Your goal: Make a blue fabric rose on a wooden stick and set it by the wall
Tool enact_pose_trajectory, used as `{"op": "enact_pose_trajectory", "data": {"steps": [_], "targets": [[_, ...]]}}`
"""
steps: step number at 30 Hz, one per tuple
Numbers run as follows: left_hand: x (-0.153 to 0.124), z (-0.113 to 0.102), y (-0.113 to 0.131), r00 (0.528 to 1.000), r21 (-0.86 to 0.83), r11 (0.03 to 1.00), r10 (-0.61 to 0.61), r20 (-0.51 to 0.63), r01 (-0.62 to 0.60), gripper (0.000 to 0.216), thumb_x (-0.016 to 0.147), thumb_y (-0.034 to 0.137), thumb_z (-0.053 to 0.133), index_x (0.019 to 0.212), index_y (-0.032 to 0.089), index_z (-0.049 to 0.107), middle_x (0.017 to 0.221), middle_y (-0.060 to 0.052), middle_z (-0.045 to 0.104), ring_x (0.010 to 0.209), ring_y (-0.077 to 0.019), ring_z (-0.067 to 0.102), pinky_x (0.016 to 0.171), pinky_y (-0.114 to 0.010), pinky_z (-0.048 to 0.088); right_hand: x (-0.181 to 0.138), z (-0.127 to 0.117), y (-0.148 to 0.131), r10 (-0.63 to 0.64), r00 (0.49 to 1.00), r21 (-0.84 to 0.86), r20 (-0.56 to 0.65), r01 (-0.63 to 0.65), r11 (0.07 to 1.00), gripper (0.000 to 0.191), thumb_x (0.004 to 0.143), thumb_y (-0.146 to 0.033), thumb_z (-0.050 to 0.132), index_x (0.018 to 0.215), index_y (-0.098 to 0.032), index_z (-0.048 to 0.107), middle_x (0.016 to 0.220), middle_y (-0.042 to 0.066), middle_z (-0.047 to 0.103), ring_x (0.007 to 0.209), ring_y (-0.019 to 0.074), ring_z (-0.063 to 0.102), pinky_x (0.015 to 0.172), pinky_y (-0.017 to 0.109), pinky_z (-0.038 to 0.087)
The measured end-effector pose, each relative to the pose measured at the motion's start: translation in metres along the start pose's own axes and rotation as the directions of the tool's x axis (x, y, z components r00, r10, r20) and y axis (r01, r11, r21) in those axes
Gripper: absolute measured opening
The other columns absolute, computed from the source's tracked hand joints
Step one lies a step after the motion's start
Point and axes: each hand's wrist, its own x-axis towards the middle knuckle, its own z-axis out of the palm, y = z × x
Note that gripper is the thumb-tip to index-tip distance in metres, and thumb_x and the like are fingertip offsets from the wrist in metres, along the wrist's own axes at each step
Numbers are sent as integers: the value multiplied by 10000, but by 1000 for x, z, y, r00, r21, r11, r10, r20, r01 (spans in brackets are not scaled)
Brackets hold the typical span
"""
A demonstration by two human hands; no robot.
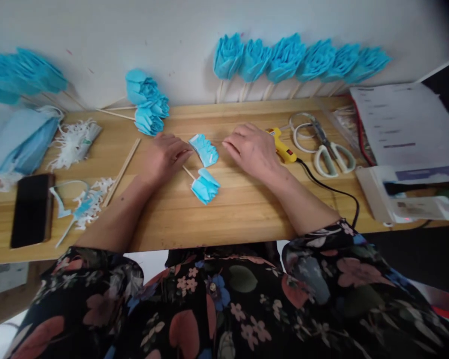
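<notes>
A small blue paper flower (pixel 205 187) points towards me, its thin wooden stem running up under my left hand (pixel 167 155). The fingers of that hand are curled closed around the stem's end. Just beyond the flower is a folded blue petal strip (pixel 205 150) with pale patches, between my two hands. My right hand (pixel 249 149) is to the right of the strip, fingers bent and pressed together; anything inside them is hidden. Right behind it a yellow glue gun (pixel 283 147) rests on the table, partly covered by the hand.
Finished blue flowers (pixel 284 57) stand along the wall; more flowers (pixel 147 102) lie at the back left. Scissors (pixel 333 152), a white tape ring (pixel 303 132), and a power strip (pixel 404 199) are right. Left are a phone (pixel 32 210), masks (pixel 20 142), white ties (pixel 77 142) and a wooden stick (pixel 121 172).
</notes>
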Motion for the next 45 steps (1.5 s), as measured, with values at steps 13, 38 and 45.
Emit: {"op": "enact_pose_trajectory", "data": {"steps": [13, 38, 45], "targets": [[2, 3, -22, 996, 22, 1000, -10, -84, 12, 291, 1014, 380, 536, 899, 209, 741, 813, -72, 734, 801, -229, 639, 815, -407, 418, 3, -14, 0, 56, 994, 12, -90, -55, 998, 304, 1036, -356, 452, 953, -230, 716, 1077, 138, 721, 1091, 297, 602, 841, 408, 433], [2, -23, 2, 913, -321, 937, 244, 327, -135, 259, 984, 237, 535, 938, 217, 788, 835, -70, 755, 810, -191, 685, 804, -310, 477, -49, -8, -33, -6, 991, 601, 134, -77, 796, 96, 909, -298, 635, 878, -211, 609, 838, -6, 687, 685, 121, 559, 649, 277, 401], [2, -44, 29, 864, -350, 935, 218, 454, -52, 277, 986, 269, 512, 938, 207, 778, 916, -57, 790, 828, -188, 697, 782, -286, 471, -39, -10, -10, 116, 965, 729, 234, -253, 636, 212, 871, -398, 661, 796, -200, 648, 710, -24, 616, 607, 107, 469, 577, 276, 362]]}}
